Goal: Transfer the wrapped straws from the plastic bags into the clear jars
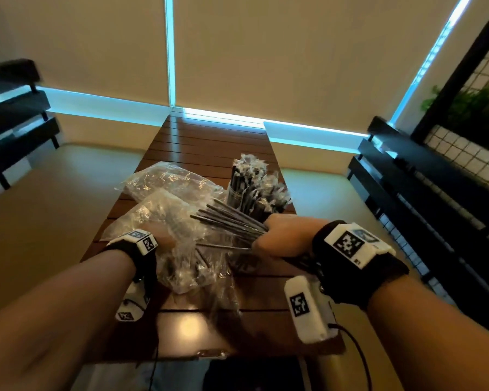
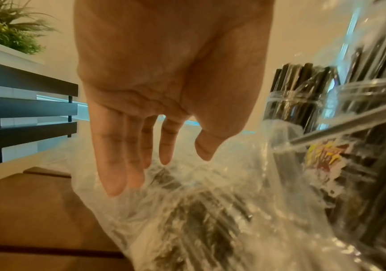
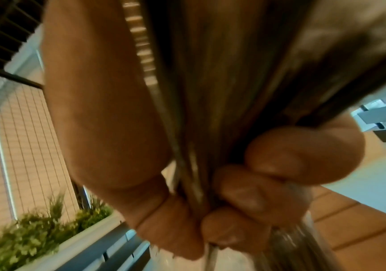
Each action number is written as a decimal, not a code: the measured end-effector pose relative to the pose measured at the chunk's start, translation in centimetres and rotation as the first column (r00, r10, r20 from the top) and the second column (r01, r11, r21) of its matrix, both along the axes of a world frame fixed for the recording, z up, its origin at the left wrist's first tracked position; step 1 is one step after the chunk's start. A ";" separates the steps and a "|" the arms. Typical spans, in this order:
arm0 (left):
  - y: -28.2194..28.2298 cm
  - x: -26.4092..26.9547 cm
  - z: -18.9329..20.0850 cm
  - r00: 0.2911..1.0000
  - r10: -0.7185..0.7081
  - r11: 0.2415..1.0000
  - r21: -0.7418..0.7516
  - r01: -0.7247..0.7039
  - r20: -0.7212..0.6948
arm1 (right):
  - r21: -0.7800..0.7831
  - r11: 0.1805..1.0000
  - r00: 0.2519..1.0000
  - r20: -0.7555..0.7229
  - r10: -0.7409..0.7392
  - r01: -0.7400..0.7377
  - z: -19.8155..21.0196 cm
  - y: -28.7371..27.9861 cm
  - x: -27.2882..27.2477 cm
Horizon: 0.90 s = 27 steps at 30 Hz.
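Right grip (image 1: pixel 277 235) clamps straw bundle (image 1: pixel 229 224) beside jars (image 1: pixel 237 193); left grip (image 2: pixel 164 88) fingers apart over bag (image 2: pixel 198 210).

Bags (image 1: pixel 164 210) left of jars (image 1: pixel 246 190)

The right hand (image 3: pixel 187 165) fills most of the right wrist view, its grip closed round a bundle of wrapped straws (image 3: pixel 222 91): fingers (image 3: pixel 298 154) curl over the bundle from one side and the thumb (image 3: pixel 108 110) presses along the other. The straws are dark, blurred, and run lengthwise through the fist; one wrapper shows a crimped edge (image 3: pixel 141 42). Behind lie a wire grid panel (image 3: pixel 25 137), green plants (image 3: pixel 36 238) in a planter, dark slats and a strip of brown slatted surface (image 3: pixel 361 229).
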<state>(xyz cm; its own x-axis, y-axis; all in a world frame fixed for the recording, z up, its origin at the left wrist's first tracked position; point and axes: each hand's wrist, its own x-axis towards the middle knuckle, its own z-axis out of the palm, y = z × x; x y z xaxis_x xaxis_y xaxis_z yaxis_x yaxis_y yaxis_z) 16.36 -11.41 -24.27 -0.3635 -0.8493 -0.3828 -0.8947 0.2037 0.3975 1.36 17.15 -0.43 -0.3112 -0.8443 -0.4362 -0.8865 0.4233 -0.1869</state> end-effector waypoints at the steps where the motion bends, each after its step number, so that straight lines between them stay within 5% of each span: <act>1: 4.1 0.7 5.2 0.996 0.038 0.999 -0.026 -0.041 -0.082 | -0.055 0.998 1.000 0.008 -0.009 0.009 1.0 0.2 0.0; 5: 9.8 0.3 13.4 0.977 -0.015 0.958 -0.282 -0.047 -0.212 | -0.263 0.964 0.991 0.133 -0.013 0.048 2.7 -0.2 0.2; 9: 10.4 0.5 14.9 0.898 -0.001 0.982 -0.168 -0.082 -0.439 | -0.324 0.945 0.990 0.138 0.009 0.036 1.0 -1.2 0.5; 12: 12.1 0.8 15.3 0.821 -0.171 0.985 -0.099 0.139 -0.545 | -0.349 0.936 0.986 0.167 0.021 0.039 0.6 -1.4 0.2; 17: 15.4 -1.5 14.8 0.762 -0.568 0.822 -0.255 0.508 -0.312 | -0.524 0.847 0.950 0.302 0.084 0.092 2.3 -2.3 -0.1; 23: 13.7 -2.9 17.4 0.804 -0.309 0.928 -0.345 0.139 -0.508 | -0.747 0.556 0.852 0.508 0.126 0.363 1.5 -3.5 -0.4; 27: 12.9 -2.3 20.6 0.724 -0.138 0.973 -0.230 -0.029 -0.676 | -0.770 0.421 0.815 0.569 0.113 0.479 1.4 -3.8 -1.1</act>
